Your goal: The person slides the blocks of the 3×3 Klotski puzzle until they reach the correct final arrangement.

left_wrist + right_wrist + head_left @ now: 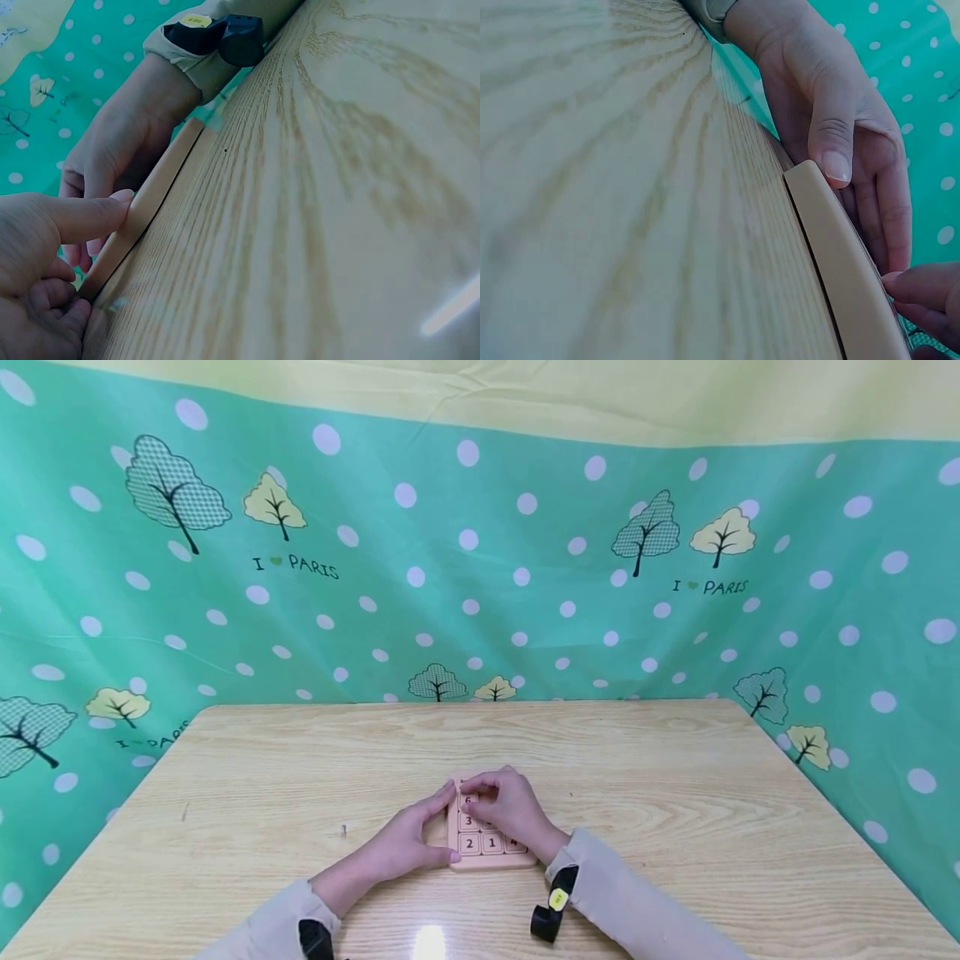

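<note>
A number sliding puzzle [492, 862] in a pale wooden frame lies on the table, with tiles marked 6, 3, 2 and 1 showing. My left hand [405, 842] holds its left side, thumb at the near corner and fingers along the edge towards the far corner. Over the board, my right hand [512, 810] has bent fingers. Its thumb and index fingertips touch down around the 6 tile [468, 800] in the left column. Several right-hand tiles are hidden under this hand. The left wrist view shows the frame's side [142, 210] with the left thumb against it.
The puzzle lies on a light wood-grain table [300, 777]. Behind it hangs a green dotted curtain [465, 585] printed with trees. A black wrist camera [551, 914] hangs from the right sleeve close to the tabletop.
</note>
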Demonstrator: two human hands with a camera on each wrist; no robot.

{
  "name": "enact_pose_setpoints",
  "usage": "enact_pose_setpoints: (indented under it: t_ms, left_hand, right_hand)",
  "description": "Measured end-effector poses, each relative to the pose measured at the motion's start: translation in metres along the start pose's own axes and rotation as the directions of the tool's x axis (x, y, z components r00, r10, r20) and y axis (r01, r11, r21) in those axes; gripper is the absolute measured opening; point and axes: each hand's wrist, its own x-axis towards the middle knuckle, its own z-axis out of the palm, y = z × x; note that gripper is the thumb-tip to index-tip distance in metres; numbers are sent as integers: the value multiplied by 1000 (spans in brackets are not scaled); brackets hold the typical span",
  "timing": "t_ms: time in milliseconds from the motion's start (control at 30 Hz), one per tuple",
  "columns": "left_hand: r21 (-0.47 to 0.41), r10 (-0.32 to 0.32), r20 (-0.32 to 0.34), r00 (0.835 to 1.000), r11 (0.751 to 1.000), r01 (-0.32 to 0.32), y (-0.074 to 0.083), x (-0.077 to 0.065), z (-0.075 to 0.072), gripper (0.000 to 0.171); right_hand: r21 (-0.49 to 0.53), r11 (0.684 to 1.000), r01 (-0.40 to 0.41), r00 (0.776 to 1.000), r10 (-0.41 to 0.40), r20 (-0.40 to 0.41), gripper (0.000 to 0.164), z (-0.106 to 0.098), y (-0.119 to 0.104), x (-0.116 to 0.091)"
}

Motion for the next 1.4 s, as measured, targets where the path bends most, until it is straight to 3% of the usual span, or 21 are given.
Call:
enact_pose_setpoints:
  t_ms: [900, 1400]
  left_hand:
    - [28, 6, -8, 1000, 1000, -6, 0, 1, 0, 93]
    - [30, 10, -12, 1000, 1000, -9, -1, 0, 0, 93]
  right_hand:
    - [-65, 997, 37, 999, -39, -27, 21, 4, -2, 1]
    - [-31, 998, 57, 998, -58, -37, 20, 7, -3, 0]
